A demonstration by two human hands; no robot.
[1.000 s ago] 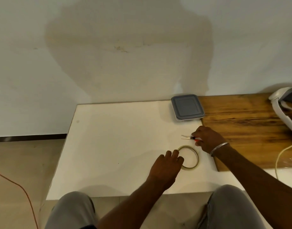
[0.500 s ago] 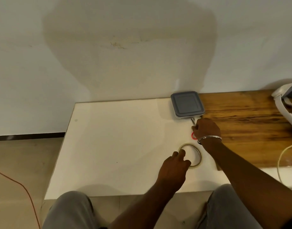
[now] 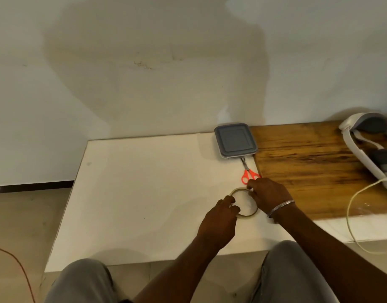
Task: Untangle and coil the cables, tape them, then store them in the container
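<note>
A roll of clear tape (image 3: 251, 214) lies flat on the white table (image 3: 144, 189). My left hand (image 3: 219, 221) pinches its near-left rim. My right hand (image 3: 268, 194) touches its far-right rim, fingers curled on it. Orange-handled scissors (image 3: 247, 172) lie just beyond the roll, blades pointing at a grey-lidded square container (image 3: 235, 140) with its lid on, by the wall. A pale cable (image 3: 354, 206) hangs over the table's right edge. No coiled cables are visible.
A wooden board (image 3: 315, 169) covers the table's right part. A white and grey headset (image 3: 367, 145) rests on its far right end. An orange cord (image 3: 15, 265) runs across the floor at the left. My knees sit against the table's front edge.
My right hand set the scissors down near the container and drew back onto the tape roll. My left hand stayed on the roll's rim.
</note>
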